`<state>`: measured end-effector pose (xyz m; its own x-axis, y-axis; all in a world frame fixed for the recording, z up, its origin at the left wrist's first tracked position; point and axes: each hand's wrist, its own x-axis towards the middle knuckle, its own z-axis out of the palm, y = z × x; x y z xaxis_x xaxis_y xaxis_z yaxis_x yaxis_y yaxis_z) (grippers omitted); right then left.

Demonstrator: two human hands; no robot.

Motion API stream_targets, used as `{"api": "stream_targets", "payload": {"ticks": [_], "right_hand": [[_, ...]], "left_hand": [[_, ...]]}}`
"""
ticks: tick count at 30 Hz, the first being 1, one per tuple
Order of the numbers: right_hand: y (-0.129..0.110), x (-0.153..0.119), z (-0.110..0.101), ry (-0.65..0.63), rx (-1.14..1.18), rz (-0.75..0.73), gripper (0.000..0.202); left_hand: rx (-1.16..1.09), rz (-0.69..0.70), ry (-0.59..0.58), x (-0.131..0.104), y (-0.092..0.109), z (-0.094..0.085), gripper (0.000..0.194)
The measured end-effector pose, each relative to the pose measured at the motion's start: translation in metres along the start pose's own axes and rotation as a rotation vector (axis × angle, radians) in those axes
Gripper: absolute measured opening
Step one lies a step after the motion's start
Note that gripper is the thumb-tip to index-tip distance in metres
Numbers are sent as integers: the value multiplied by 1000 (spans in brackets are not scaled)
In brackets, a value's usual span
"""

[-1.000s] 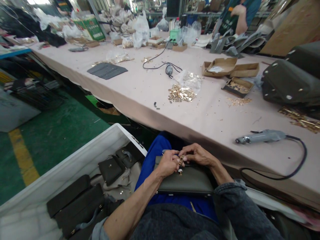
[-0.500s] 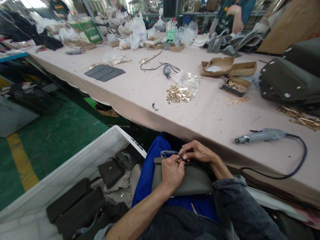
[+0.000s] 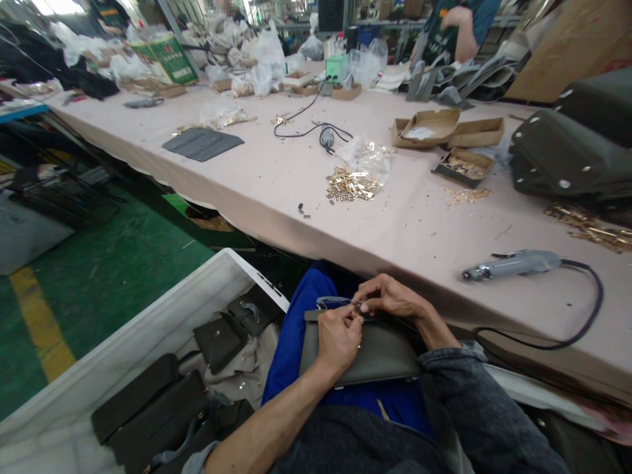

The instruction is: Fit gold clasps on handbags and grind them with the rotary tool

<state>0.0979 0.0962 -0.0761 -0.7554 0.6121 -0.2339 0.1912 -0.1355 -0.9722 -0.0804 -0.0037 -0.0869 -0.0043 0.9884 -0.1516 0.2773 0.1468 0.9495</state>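
A dark olive-grey handbag lies across my lap on blue trousers, its upper edge toward the table. At that edge, my left hand and my right hand meet, with fingertips pinched around a small metal fitting. The fingers cover most of the fitting, so its exact shape is hidden. A grey wrapped handle rises just behind my left fingers. Below my left hand, a tiny shiny spot shows on the bag's front.
Left of my legs stands a white bin holding several dark bags. On the table are a corded electric screwdriver, gold metal pieces, small cardboard boxes and stacked dark bags. A co-worker is across the table.
My left hand has shifted slightly, uncovering a shiny spot on the bag's front. Both hands stay together at the fitting. The view has moved a little.
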Motion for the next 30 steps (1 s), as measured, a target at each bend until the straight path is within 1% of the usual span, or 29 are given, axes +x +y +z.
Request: {"api": "stream_targets", "payload": {"ticks": [2, 4, 6, 8, 13, 15, 18, 20, 22, 25, 26, 27, 28, 30], "right_hand": [[1, 0, -2, 0, -11, 1, 20], [1, 0, -2, -12, -17, 2, 21], [2, 1, -1, -18, -27, -15, 21], [3, 2, 4, 13, -66, -58, 22], [14, 0, 28, 225, -174, -142, 21], [20, -3, 37, 306, -233, -154, 21], [26, -6, 43, 431, -269, -149, 21], [26, -7, 44, 469, -253, -157, 20], [24, -9, 43, 478, -242, -194, 19], [22, -10, 42, 506, -214, -254, 19], [22, -11, 42, 512, -202, -267, 19], [22, -11, 43, 516, -189, -277, 19], [23, -11, 43, 520, -177, -283, 19], [25, -12, 43, 528, -161, -283, 19]], "left_hand": [[-202, -105, -105, 2, -6, -2, 23], [-347, -207, -146, 6, -11, -3, 25], [-406, -260, -119, 10, -14, -3, 22], [-429, -277, -69, 15, -15, -3, 19], [-489, -330, 63, 20, -17, 1, 14], [-503, -335, 79, 20, -19, 4, 14], [-515, -320, 64, 18, -18, 7, 13], [-524, -310, 29, 17, -16, 4, 14], [-543, -297, -46, 16, -14, -2, 22], [-554, -242, -272, 17, -12, -14, 38], [-545, -224, -333, 19, -12, -17, 40], [-533, -211, -370, 20, -12, -19, 40], [-520, -205, -378, 21, -13, -20, 39], [-506, -209, -341, 22, -13, -19, 34]]}}
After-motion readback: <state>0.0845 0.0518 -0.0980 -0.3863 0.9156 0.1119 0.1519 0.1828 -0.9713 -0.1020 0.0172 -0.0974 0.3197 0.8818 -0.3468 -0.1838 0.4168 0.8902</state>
